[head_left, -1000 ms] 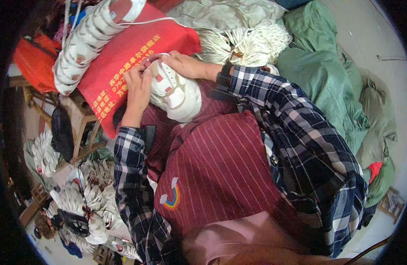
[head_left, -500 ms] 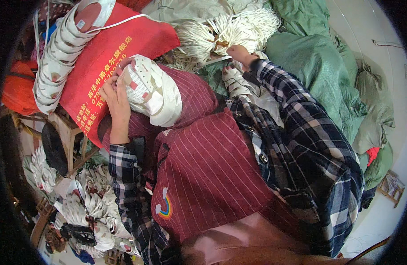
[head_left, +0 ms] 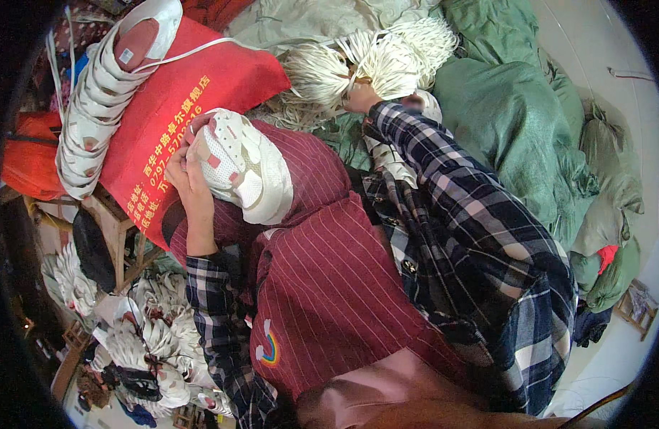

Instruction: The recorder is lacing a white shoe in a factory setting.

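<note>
The left hand grips the white shoe on the lap, its long axis slanting from upper left to lower right. The right hand reaches up and away into the lace bundle, fingers hidden, grip unclear.

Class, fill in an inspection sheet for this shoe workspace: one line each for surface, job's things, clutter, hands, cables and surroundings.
Surface: no table; the work rests on the person's lap, covered by a dark red striped apron.
Job's things: a white sneaker with pink patches on the lap; a bundle of white laces ahead.
Clutter: a stack of white shoes on a red bag; more white shoes on the floor at lower left.
Hands: left hand grips the sneaker; right hand reaches into the laces.
Cables: nothing seen.
Surroundings: green sacks at right; a wooden stool at left.
</note>
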The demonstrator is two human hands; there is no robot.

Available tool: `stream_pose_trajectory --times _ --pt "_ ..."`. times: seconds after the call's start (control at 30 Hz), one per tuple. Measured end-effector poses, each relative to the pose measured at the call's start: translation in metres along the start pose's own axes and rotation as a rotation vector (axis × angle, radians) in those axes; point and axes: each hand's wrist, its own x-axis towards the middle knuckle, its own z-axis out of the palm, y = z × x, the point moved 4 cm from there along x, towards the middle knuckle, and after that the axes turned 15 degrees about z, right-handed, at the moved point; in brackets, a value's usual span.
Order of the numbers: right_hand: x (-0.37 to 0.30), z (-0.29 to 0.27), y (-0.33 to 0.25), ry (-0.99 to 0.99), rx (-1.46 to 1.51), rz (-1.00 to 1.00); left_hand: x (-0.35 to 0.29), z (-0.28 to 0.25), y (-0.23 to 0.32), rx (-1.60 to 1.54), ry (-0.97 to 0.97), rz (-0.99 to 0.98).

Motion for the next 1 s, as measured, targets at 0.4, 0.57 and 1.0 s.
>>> stream_pose_trajectory --times 0.4,0.57,1.0 --pt "-0.065 -0.044 -0.037 -0.158 -0.037 -0.205 -0.001 -0.009 0.033 0.156 -0.066 0.129" --pt "-0.062 -0.036 -0.023 -0.175 -0.089 -0.333 -0.007 -0.018 0.062 0.194 0.021 0.207" --pt "0.0 0.026 -0.016 -0.627 1.191 0.29 -0.064 -0.035 0.083 0.146 0.08 0.059"
